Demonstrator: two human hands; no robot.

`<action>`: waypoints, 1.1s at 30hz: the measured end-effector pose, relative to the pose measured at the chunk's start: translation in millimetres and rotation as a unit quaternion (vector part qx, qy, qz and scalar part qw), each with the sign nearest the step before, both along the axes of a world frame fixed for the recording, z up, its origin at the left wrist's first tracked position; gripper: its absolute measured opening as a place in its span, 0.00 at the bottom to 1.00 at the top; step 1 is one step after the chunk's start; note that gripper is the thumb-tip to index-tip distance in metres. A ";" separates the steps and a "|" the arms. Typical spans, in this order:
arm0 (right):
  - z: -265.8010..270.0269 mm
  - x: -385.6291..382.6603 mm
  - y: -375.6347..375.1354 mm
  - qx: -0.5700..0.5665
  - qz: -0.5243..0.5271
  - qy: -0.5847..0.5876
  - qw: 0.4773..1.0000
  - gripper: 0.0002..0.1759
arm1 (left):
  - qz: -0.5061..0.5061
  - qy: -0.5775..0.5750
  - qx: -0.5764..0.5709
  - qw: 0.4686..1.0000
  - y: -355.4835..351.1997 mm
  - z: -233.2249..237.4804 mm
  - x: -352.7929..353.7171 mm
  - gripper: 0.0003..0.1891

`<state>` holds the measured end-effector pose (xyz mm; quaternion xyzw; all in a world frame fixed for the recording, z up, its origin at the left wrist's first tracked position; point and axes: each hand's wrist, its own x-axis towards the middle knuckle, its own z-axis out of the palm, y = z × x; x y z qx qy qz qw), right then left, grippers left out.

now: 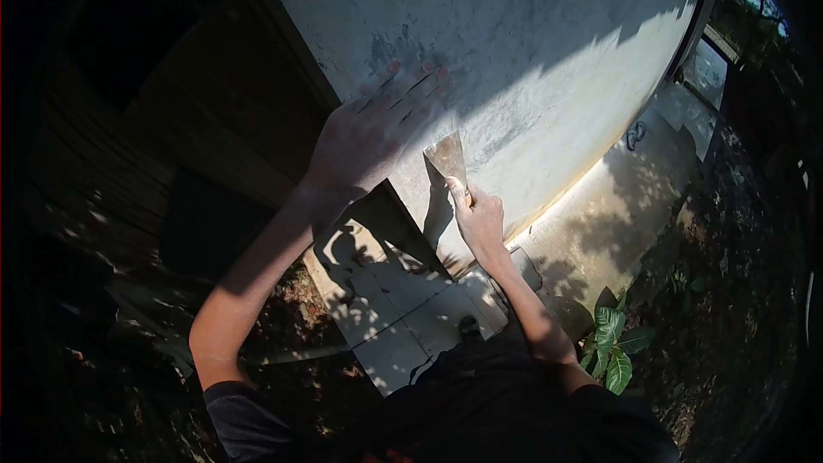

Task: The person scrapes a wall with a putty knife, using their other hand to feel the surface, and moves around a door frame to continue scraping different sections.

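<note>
My left hand [369, 133] lies flat against the whitish wall [549, 77], fingers stretched out toward a dark, scuffed patch of its surface. Lower and to the right, my right hand [480, 219] is closed round the handle of a putty knife [447, 155]. The broad metal blade points up the wall, just below and right of my left fingers. Most of the handle is hidden in my fist. A shadow of the hand and tool falls on the wall beside them. Whitish dust coats my left hand.
Pale floor tiles [394, 351] lie below, with a dark shoe [470, 327] on them. A concrete ledge [591, 214] runs along the wall's foot, and a leafy plant [612, 347] grows at lower right. Left of the wall's edge is a dark opening [214, 94].
</note>
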<state>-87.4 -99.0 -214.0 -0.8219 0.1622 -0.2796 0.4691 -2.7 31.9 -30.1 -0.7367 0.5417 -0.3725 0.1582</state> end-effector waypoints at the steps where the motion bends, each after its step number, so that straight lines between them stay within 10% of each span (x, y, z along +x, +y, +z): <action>1: 11.0 5.6 0.0 0.007 0.017 -0.013 1.000 0.25 | -0.003 0.006 0.003 1.000 -0.4 -4.3 -2.9 0.30; 33: -42.9 -22.7 -7.3 0.008 -0.020 0.104 0.994 0.27 | 0.006 0.024 0.010 1.000 1.8 8.6 -6.5 0.33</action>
